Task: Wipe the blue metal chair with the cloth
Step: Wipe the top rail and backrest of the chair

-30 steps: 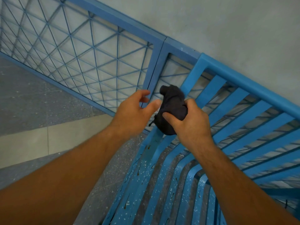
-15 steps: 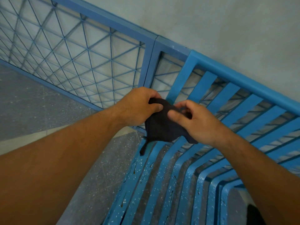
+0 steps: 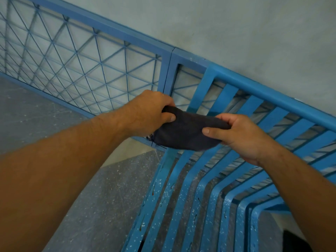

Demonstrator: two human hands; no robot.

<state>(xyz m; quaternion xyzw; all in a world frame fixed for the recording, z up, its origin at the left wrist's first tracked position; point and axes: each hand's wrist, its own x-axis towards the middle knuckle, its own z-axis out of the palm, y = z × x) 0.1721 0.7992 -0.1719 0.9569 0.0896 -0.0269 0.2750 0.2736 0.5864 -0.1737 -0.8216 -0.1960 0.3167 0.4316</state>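
A blue metal chair (image 3: 183, 202) with curved slats fills the lower right; its seat slats are flecked with white specks and a few dark marks. Its top rail (image 3: 272, 95) runs diagonally along the wall. A dark cloth (image 3: 183, 131) is stretched between my two hands above the seat's back left corner. My left hand (image 3: 151, 113) grips the cloth's left end with curled fingers. My right hand (image 3: 236, 133) pinches its right end between thumb and fingers.
A blue wire-mesh panel (image 3: 76, 66) stands to the left of the chair against a pale grey wall (image 3: 236, 30). Speckled grey floor (image 3: 101, 206) with a light strip lies below left. A dark shape (image 3: 294, 240) shows at the bottom right.
The cloth was bunched in my right hand. My left hand took hold of it, and both hands pulled it out flat between them, moving apart.
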